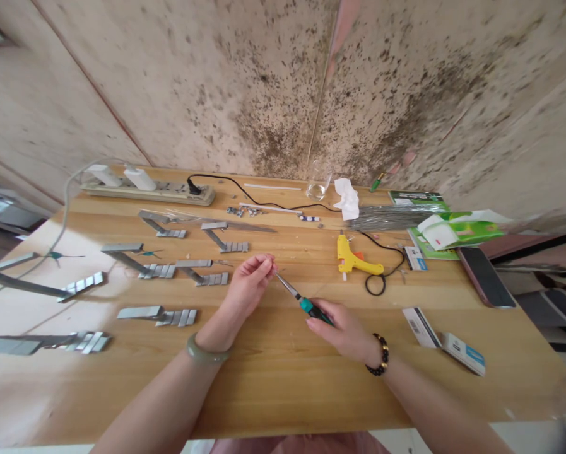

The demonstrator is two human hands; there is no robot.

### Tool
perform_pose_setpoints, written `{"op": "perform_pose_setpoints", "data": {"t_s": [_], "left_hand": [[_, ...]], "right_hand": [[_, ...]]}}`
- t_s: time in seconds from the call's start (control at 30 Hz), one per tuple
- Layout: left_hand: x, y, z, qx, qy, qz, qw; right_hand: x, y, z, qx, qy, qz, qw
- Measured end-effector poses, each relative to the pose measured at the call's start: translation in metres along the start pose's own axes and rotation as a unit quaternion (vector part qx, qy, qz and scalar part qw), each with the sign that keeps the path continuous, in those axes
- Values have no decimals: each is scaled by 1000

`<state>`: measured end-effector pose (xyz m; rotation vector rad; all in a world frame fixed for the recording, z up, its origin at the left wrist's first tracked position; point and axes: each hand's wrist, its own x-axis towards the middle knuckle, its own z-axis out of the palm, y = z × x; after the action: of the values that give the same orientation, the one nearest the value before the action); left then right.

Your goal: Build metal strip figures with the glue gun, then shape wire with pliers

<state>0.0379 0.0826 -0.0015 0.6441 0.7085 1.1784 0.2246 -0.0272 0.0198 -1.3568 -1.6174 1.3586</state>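
Note:
My right hand [336, 323] is closed around the green and black handles of long-nose pliers [298, 297]. The pliers' slim metal tip points up and left and ends right by the fingers of my left hand [253, 282]. Thumb and index finger of my left hand are pinched together over something too small to make out. Just left of that hand lie grey bent strips [200, 272] with short folded bands across one end. More strips of this kind, such as a flat one [157, 314], are spread over the left side of the wooden table [283, 391].
Along the back stand a power strip [169, 192] and a glass [317, 189]. A yellow glue gun [356, 257] with a black cord, a bundle of thin wires [394, 217], a phone [486, 277] and small boxes [463, 353] lie to the right.

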Motion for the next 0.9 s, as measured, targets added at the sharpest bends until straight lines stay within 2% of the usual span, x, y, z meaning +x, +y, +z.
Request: {"op": "perform_pose_setpoints", "data": {"t_s": [0.17, 0.4, 0.7, 0.9], "left_hand": [[0, -1, 2, 14, 32, 9, 999], [-1, -4, 2, 57, 59, 41, 996], [0, -6, 2, 71, 56, 45, 995], [2, -8, -1, 83, 87, 45, 992]], "right_hand": [[-1, -2, 0, -165, 40, -35, 985], [-1, 9, 4, -343, 103, -54, 932], [-1, 8, 5, -445, 123, -39, 886], [-1, 8, 5, -445, 125, -37, 886]]}}
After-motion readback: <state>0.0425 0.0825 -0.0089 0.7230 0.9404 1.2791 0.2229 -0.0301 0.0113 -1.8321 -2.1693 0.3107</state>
